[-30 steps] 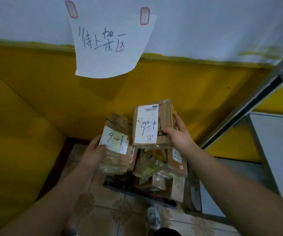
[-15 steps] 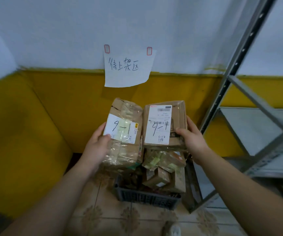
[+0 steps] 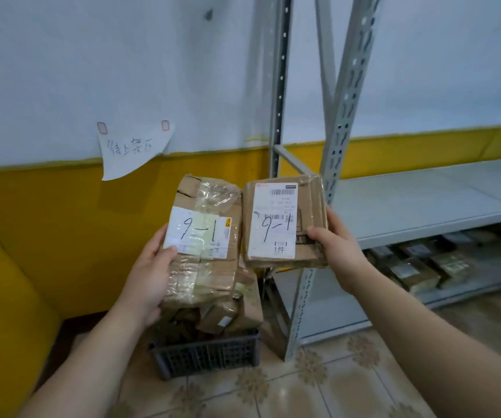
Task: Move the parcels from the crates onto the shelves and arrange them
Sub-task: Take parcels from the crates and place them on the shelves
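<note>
1. Gripping a parcel apiece: the left hand point(image 3: 152, 276) is curling round the taped parcel point(image 3: 207, 260), thumb on its "9-1" label, while the right hand point(image 3: 338, 251) is clasping the smaller boxed parcel point(image 3: 282, 254), also marked "9-1".
2. Both parcels are hanging side by side above the dark crate point(image 3: 207, 354), which is holding more.
3. Carrying appears to be the step in hand; the next move is likely calling for a swing right to the grey shelf point(image 3: 424, 206).

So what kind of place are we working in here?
Most likely a parcel depot or pickup point: hand-numbered parcels, a crate of more on the floor, metal shelving beside it.
</note>
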Demonstrator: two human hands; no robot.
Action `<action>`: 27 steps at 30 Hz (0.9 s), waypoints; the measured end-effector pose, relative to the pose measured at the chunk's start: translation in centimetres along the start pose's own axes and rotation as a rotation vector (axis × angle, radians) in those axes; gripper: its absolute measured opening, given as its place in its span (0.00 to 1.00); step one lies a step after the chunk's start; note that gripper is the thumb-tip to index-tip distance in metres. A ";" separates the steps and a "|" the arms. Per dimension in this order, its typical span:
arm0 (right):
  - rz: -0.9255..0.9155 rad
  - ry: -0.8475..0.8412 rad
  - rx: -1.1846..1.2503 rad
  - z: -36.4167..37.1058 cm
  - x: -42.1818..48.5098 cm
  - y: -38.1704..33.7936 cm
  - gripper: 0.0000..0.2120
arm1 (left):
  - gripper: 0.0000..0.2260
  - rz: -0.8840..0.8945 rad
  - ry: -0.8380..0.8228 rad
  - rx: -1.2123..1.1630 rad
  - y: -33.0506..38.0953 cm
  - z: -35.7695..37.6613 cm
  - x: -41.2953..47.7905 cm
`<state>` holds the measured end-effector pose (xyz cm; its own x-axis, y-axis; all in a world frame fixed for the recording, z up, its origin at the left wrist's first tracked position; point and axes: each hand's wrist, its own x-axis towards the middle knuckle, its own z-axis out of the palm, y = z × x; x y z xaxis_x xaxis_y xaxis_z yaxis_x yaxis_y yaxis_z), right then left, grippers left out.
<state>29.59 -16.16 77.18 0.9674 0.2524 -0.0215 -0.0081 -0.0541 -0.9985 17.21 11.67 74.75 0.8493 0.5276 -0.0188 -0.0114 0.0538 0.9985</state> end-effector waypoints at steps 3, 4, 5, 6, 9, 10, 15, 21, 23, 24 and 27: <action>0.001 0.088 -0.010 -7.2 -4.5 0.4 0.37 | 0.21 -0.001 -0.086 -0.044 0.0 5.7 -4.5; 0.002 0.120 -0.017 -9.7 -6.1 0.6 0.36 | 0.19 -0.010 -0.109 -0.050 -0.3 7.8 -6.0; 0.005 0.154 -0.019 -12.3 -7.8 0.8 0.33 | 0.18 -0.021 -0.133 -0.053 -0.6 10.0 -7.5; 0.011 0.192 -0.014 -14.8 -9.6 1.0 0.32 | 0.18 -0.031 -0.161 -0.064 -0.8 12.1 -9.0; 0.035 0.319 -0.024 -21.6 -14.5 1.3 0.31 | 0.17 -0.065 -0.257 -0.113 -1.3 18.7 -12.7; 0.039 0.354 -0.025 -23.6 -15.9 1.3 0.31 | 0.17 -0.075 -0.293 -0.131 -1.5 20.8 -13.8; 0.046 0.505 -0.001 -31.9 -20.6 1.1 0.32 | 0.17 -0.138 -0.476 -0.200 -1.1 29.9 -17.5; 0.061 0.659 0.064 -40.0 -21.4 1.8 0.31 | 0.17 -0.160 -0.640 -0.195 -1.0 40.5 -17.2; 0.067 0.714 0.058 -42.7 -20.3 2.0 0.31 | 0.17 -0.162 -0.676 -0.198 -1.6 44.3 -16.3; 0.071 0.729 0.045 -44.0 -19.5 2.1 0.31 | 0.17 -0.160 -0.689 -0.197 -1.9 46.2 -15.7; 0.079 0.742 0.004 -48.1 -16.7 2.0 0.31 | 0.18 -0.161 -0.710 -0.204 -2.8 52.0 -13.1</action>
<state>25.60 -66.91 78.00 0.8805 -0.4709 -0.0545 -0.0839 -0.0416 -0.9956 33.55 -39.46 74.88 0.9840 -0.1688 -0.0567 0.1024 0.2760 0.9557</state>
